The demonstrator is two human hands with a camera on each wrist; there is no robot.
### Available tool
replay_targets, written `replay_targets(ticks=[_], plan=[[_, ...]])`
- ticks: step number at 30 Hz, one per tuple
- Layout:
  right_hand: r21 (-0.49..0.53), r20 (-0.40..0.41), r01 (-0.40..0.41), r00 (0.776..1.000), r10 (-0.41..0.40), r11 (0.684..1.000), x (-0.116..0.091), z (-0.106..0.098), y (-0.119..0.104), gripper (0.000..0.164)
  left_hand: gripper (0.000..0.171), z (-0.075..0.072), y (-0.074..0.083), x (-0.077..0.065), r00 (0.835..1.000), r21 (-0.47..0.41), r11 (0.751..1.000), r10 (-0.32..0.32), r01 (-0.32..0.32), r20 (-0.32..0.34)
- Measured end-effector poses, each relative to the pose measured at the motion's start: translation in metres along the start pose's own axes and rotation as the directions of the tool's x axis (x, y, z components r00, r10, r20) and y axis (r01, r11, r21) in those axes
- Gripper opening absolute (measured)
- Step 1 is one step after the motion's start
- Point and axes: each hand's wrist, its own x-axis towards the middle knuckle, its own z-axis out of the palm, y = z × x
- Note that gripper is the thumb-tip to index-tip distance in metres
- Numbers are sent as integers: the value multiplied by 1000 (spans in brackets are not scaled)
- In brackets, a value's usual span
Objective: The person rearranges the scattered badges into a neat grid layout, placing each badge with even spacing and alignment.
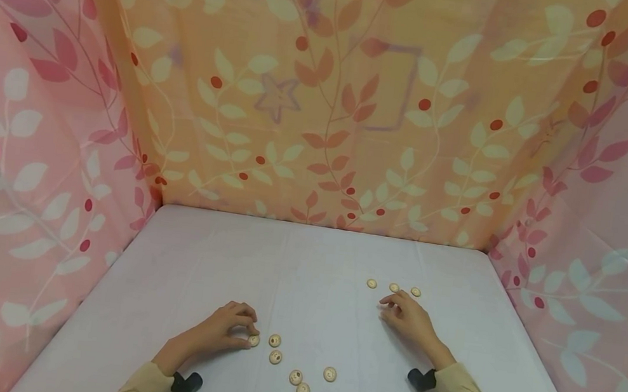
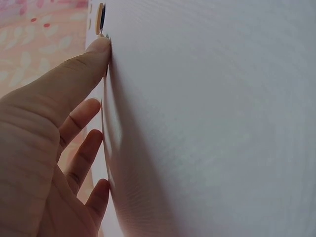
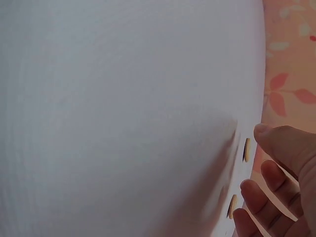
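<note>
In the head view my left hand (image 1: 219,332) is low over the table, thumb and index finger pinching the edge of a small round wooden disc (image 1: 254,340). Two more discs, one of them a disc with a dark mark (image 1: 274,341), lie just right of those fingertips. My right hand (image 1: 409,320) hovers by a row of three discs farther back, its fingers loosely bent and holding nothing. The middle disc (image 1: 394,287) sits right at its fingertips, and the right-hand disc (image 1: 415,292) is just beyond the knuckles. The right wrist view shows a disc (image 3: 247,150) beside the thumb.
Nearer the front are a pair of discs touching, including one marked disc (image 1: 295,377), and a single disc (image 1: 330,374) to their right. A white cloth covers the table (image 1: 216,256). Patterned curtains (image 1: 327,127) stand along its back and both sides.
</note>
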Motion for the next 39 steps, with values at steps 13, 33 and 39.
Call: replay_targets(ticks=[13,33,39], plan=[[-5,50,50,998,-50,999,-5,8,-22,23,15,1,0,0,1000,0,1000,2,-2,-2],[0,130,133,983,-132,991,-21,22,-51,21,15,4,-2,0,998,34,998,50,-49,-44],[3,156,146,977,-145,989,-24,26,-57,20,15,3,-2,0,1000,17,1000,19,-19,-20]])
